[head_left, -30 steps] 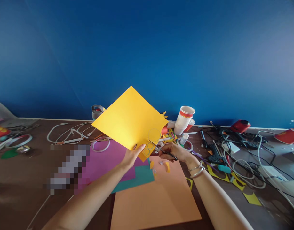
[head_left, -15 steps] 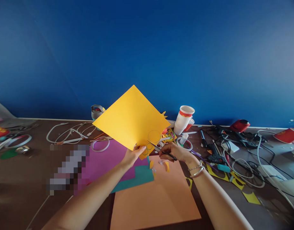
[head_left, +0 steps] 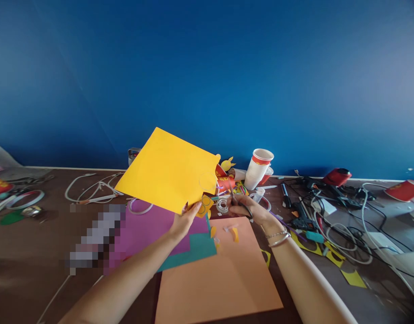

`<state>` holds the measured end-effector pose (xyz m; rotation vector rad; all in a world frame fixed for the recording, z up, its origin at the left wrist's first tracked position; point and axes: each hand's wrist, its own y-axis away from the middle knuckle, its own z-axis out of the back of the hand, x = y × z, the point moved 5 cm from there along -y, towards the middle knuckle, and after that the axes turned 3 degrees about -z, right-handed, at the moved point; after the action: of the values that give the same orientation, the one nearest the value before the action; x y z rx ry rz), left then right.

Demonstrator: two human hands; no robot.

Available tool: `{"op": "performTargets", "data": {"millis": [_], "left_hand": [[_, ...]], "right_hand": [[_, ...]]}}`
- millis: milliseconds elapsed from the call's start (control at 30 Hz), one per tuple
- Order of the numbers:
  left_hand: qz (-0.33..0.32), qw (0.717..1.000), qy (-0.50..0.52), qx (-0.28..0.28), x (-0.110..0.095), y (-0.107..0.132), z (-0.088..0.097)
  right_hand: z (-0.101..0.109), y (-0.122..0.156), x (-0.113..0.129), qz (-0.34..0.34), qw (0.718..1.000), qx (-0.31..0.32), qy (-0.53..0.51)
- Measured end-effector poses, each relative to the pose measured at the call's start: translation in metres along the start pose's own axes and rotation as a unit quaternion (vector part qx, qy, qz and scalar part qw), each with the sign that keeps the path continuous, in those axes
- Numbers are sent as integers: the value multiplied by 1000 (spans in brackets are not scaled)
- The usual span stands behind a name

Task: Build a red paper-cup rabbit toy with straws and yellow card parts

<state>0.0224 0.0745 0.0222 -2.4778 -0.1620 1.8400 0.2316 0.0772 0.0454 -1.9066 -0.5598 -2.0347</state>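
My left hand [head_left: 185, 218] pinches the lower edge of a yellow sheet of paper [head_left: 166, 168], which is held up and tilted over the table. Drawn circles show on the sheet near my fingers, and its right side has a notched, cut edge. To the right, my right hand [head_left: 244, 209] is closed around the dark handles of a pair of scissors [head_left: 246, 209]. The blades point up and away, apart from the paper. Beneath both hands lie an orange sheet [head_left: 220, 274] with small scraps on it, a teal sheet [head_left: 193, 252] and a purple sheet [head_left: 159, 229].
Stacked white paper cups [head_left: 259, 168] stand near the blue wall, beside a red cup [head_left: 226, 183] lying down. A tape roll [head_left: 222, 206] sits behind the orange sheet. Tangled cables, a glue gun [head_left: 303, 220] and yellow offcuts [head_left: 353, 278] cover the right side; white cables [head_left: 98, 184] lie left.
The yellow sheet has turned and shifted left with my left hand. The scissors have come away from its edge, and my right hand has moved slightly right.
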Motion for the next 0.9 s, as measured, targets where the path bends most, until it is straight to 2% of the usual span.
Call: {"op": "performTargets", "data": {"millis": [100, 267, 300, 367, 433, 467, 533, 600, 700, 767, 833, 867, 900], "left_hand": [[-4, 996, -30, 83, -6, 10, -13], [13, 972, -46, 232, -4, 30, -36], [21, 969, -43, 242, -2, 33, -38], [56, 971, -27, 231, 3, 35, -39], [119, 969, -5, 219, 11, 37, -38], [157, 960, 4, 234, 14, 39, -38], [221, 928, 7, 301, 19, 46, -40], [274, 878, -16, 392, 21, 55, -42], [330, 774, -66, 536, 17, 75, -44], [325, 697, -81, 635, 5, 91, -49], [295, 646, -78, 700, -11, 104, -53], [286, 634, -73, 715, -19, 109, -56], [276, 638, -65, 716, -25, 112, -58]], "right_hand": [[-4, -1, 4, 55, 983, -128, -118], [-18, -1, 10, 105, 957, -228, -148], [-18, 1, 13, 121, 951, -247, -140], [-16, 7, 20, 154, 941, -276, -120], [-13, 13, 26, 179, 932, -302, -96], [-11, 15, 28, 186, 927, -314, -86], [-8, 18, 29, 193, 919, -336, -78], [-5, 19, 29, 200, 912, -347, -88], [-7, 16, 29, 206, 913, -336, -103], [-16, 12, 25, 189, 926, -313, -91], [-31, 5, 15, 151, 949, -270, -68], [-42, 1, 7, 123, 963, -234, -57], [-53, -3, -1, 100, 976, -191, -42]]}}
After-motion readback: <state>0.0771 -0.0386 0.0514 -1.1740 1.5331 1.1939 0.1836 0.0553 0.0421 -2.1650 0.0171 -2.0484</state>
